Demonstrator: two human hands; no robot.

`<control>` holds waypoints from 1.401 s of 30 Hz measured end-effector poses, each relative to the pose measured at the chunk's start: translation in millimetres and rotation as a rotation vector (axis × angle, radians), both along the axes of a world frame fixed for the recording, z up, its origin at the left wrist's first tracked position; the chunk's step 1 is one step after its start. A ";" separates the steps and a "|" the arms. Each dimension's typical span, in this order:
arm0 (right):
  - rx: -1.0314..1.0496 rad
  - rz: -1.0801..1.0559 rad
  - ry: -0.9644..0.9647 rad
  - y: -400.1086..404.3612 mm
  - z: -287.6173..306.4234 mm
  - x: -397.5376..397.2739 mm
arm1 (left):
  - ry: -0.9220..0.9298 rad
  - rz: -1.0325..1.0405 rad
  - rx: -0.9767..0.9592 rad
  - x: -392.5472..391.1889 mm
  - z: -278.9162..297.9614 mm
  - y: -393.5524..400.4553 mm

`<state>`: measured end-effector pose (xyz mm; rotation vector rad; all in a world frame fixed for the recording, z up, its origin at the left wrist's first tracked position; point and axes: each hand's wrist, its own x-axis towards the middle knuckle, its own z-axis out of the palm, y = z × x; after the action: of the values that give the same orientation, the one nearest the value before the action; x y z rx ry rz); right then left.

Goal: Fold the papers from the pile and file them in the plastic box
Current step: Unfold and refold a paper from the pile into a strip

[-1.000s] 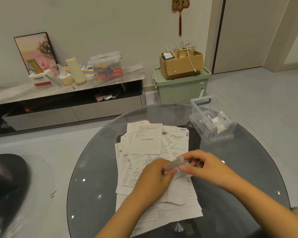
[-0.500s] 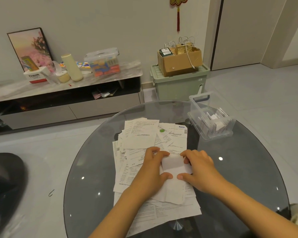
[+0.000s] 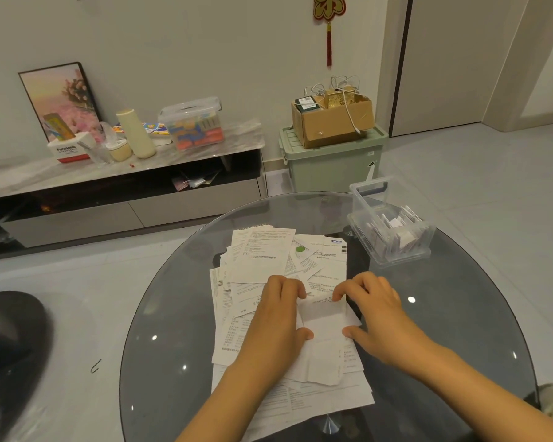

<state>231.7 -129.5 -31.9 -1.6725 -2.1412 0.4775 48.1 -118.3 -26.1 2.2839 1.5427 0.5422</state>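
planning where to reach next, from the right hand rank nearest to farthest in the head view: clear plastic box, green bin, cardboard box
From the right hand:
1. clear plastic box, on the table, ahead and right
2. green bin, on the floor past the table
3. cardboard box, atop that bin

A round dark glass table (image 3: 460, 330) carries a spread pile of papers (image 3: 268, 250) under and beyond the fingers (image 3: 342, 293), and a clear plastic box (image 3: 393, 231) beyond them to the right.
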 end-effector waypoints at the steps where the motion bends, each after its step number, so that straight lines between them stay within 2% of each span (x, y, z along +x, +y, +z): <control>1: 0.018 -0.002 0.007 -0.7 0.1 0.8 | 0.020 -0.029 0.027 -0.4 0.6 -1.6; 6: 0.037 0.103 -0.052 0.0 -1.7 4.4 | 0.120 -0.164 0.076 -2.3 -8.5 -3.2; 13: -0.022 0.174 -0.059 7.6 -5.1 7.9 | 0.157 -0.168 0.035 -3.8 -12.5 -1.7; 19: 0.008 0.149 -0.013 10.7 -8.6 9.6 | 0.057 -0.159 0.070 -4.4 -7.5 1.9; 25: 0.023 0.046 0.070 17.8 -10.3 0.8 | -0.050 -0.031 0.076 1.9 -8.9 7.1; 32: 0.027 -0.058 0.138 23.3 -18.6 -14.4 | -0.156 0.056 -0.022 5.7 -15.9 15.2; 38: -0.023 -0.039 0.148 25.0 -18.7 -11.7 | -0.172 0.071 -0.050 2.1 -18.4 20.3; 42: -0.051 -0.019 0.144 25.8 -18.5 -8.9 | -0.119 0.038 -0.010 2.0 -20.1 19.9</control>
<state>222.8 -103.6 -50.4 -1.6310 -2.0244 0.6316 50.2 -98.5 -46.2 2.1770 1.5304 0.6657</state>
